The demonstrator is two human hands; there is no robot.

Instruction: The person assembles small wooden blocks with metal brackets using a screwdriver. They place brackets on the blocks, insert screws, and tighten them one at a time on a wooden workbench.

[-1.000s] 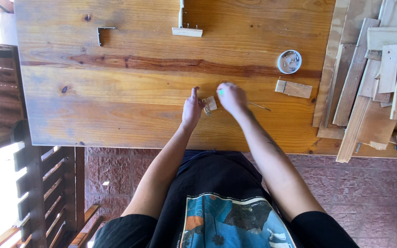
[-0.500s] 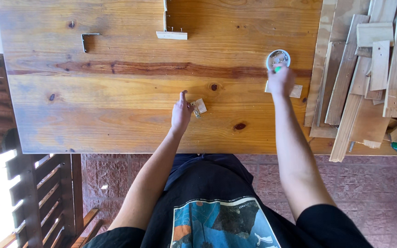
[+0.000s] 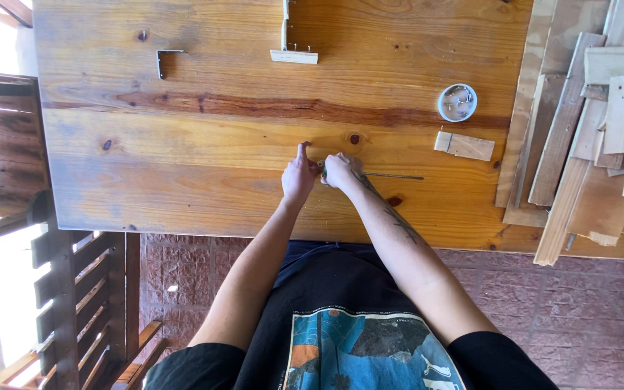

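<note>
Head camera looks straight down on a long wooden table [image 3: 182, 159], and the person stands at its near edge, a little right of the middle, with both forearms stretched out over the boards. The left hand [image 3: 297, 177] rests on the table with its index finger pointing out flat toward the far edge, the other fingers curled under; whether it pins something small beneath it I cannot tell, since the hand covers the spot. The right hand [image 3: 341, 170] sits just beside it, touching or nearly so, closed in a loose fist around something small and greenish at the thumb side (too small to name with any confidence). A thin metal rod [image 3: 395, 175] lies on the table from the right hand's knuckles and runs off toward the right edge, its long axis parallel with the near edge. The right hand is plainly the nearer of the two to it, at the rod's left end; whether it actually grips that end is hidden by the fingers.

Farther out, toward the right end of the table, stands a small round tin [image 3: 457, 102] holding what look like nails, and just nearer than that lies a short wooden block [image 3: 465, 146]. A heap of wood offcuts [image 3: 586, 130] covers the right edge. At the far edge sits a small L-shaped wooden piece [image 3: 292, 50], with a metal bracket [image 3: 167, 59] toward the far left corner.
</note>
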